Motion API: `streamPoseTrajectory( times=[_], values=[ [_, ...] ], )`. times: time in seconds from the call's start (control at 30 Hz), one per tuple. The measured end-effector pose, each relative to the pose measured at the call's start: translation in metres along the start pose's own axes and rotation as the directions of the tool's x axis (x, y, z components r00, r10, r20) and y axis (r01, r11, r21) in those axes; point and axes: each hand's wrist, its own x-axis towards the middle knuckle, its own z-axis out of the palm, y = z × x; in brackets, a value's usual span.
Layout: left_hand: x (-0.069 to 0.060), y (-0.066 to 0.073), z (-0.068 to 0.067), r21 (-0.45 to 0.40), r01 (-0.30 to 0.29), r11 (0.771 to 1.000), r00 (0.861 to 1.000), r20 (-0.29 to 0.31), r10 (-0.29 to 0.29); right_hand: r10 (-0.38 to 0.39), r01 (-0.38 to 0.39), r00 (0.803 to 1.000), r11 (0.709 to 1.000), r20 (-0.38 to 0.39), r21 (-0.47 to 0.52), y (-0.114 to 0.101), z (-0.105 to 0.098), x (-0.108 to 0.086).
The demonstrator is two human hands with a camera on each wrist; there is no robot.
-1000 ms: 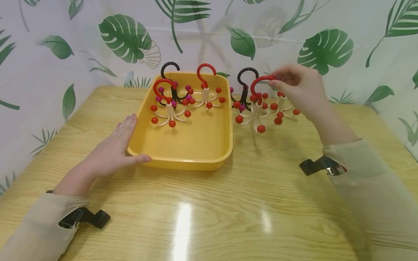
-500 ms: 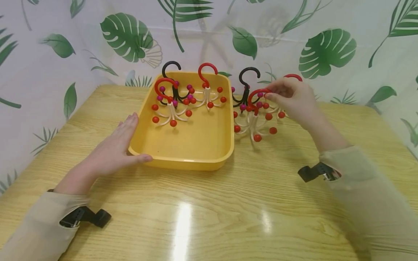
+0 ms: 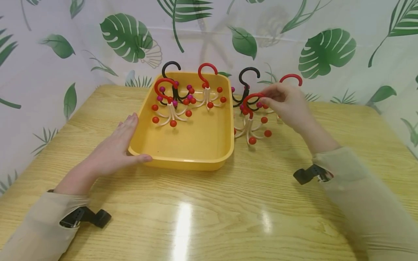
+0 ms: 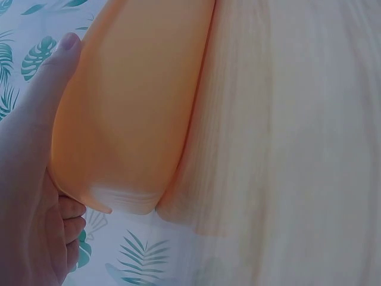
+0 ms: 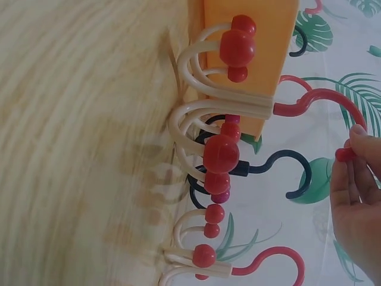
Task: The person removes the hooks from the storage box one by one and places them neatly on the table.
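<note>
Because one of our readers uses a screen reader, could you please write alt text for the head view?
A person's right hand pinches a red-hooked, cream-armed hanger by its top, just right of a yellow tray, while the left hand rests against the tray's near-left corner. Three similar hangers stand in the tray, with two others behind the held one.

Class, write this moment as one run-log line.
left hand: touches yellow tray; right hand: pinches red-hooked hanger; in tray: three hangers; beside tray: black hanger, another red-hooked hanger
</note>
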Motion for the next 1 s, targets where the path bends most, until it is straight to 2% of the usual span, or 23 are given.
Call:
streamPoseTrajectory(
  times=[0.23, 0.53, 1.0],
  values=[
    [-0.0002, 0.0006, -0.0001, 0.001, 0.001, 1.000, 1.000, 0.001, -0.001, 0.005, -0.005, 1.000, 1.000, -0.021, 0.014, 0.0028, 0.0031, -0.0008],
    [-0.0010, 0.0021, -0.0009, 0.001, 0.013, 1.000, 1.000, 0.008, -0.013, 0.012, -0.012, 1.000, 1.000, -0.006, 0.020, 0.0055, 0.0035, -0.0032],
    [-0.0012, 0.0022, -0.0011, -0.008, 0.019, 1.000, 1.000, 0.010, -0.018, -0.022, 0.022, 1.000, 1.000, -0.007, 0.004, 0.0070, 0.0022, -0.0036]
  ],
)
